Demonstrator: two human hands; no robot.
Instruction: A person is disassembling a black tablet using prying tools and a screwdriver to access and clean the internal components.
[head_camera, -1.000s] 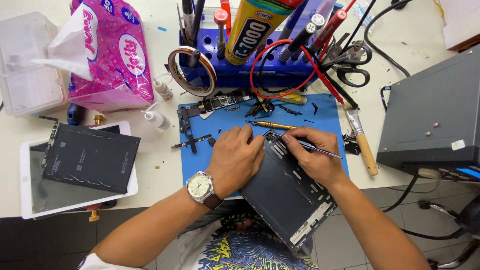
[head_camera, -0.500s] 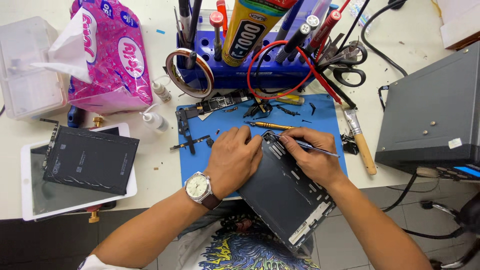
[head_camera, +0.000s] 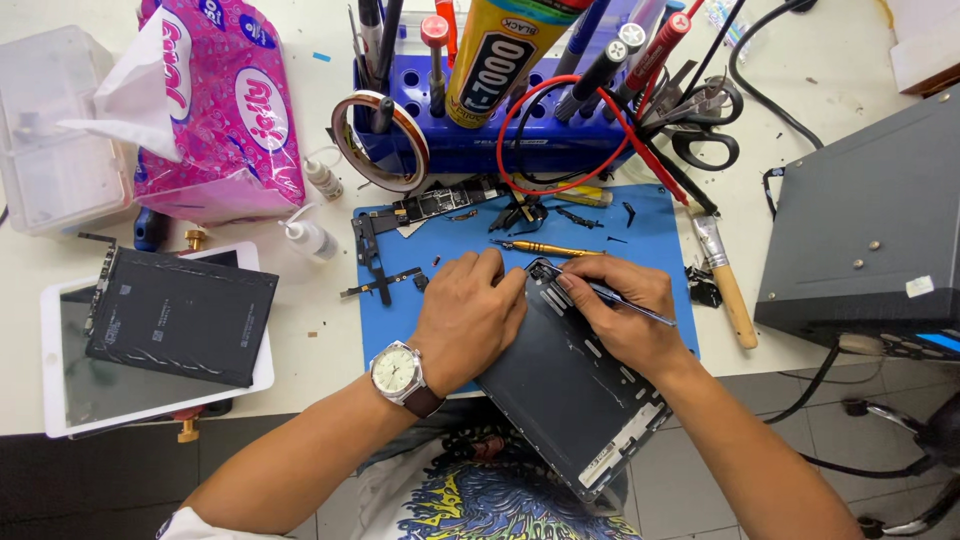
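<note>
Thin, stiff tablet shell (head_camera: 570, 390), likely light and scratch-prone: left hand (head_camera: 470, 318) pressed flat, right-hand fingers (head_camera: 585, 287) pinching tweezers (head_camera: 630, 305) at shell's top corner.

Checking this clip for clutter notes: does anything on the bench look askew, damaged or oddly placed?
Yes. The dark tablet shell under the left hand and right hand lies diagonally, its lower corner past the table edge. Small loose parts lie scattered on the blue mat.

blue mat (head_camera: 660, 225) | dark grey tablet shell (head_camera: 570, 390) | pink tissue pack (head_camera: 225, 110) | white tablet (head_camera: 60, 400)
</note>
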